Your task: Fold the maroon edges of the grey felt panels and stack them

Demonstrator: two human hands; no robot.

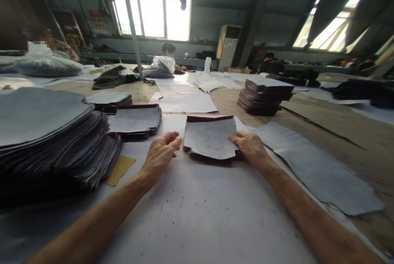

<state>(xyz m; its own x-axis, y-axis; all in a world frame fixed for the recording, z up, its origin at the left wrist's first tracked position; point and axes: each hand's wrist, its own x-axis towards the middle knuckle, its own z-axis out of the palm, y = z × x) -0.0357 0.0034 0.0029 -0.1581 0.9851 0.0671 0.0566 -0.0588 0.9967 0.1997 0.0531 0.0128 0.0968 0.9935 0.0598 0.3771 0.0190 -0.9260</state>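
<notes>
A small stack of cut grey-white pieces [211,137], with a dark red strip along its far edge, is in front of me just above the white sheet. My right hand [250,143] grips its right edge, thumb on top and the other fingers largely hidden beneath. My left hand [163,149] is just left of the stack, apart from it, its fingers loosely bent and nothing visible in them. Left of that hand lies another low stack of similar pieces [135,119], also with dark red edging.
A tall fanned pile of large grey pieces [40,112] fills the left side, with a yellow scrap [120,169] beside it. A dark-edged stack [261,98] stands at right, beyond a long grey piece [320,169]. Several people sit farther back, and a pole [132,22] rises beyond the left stacks.
</notes>
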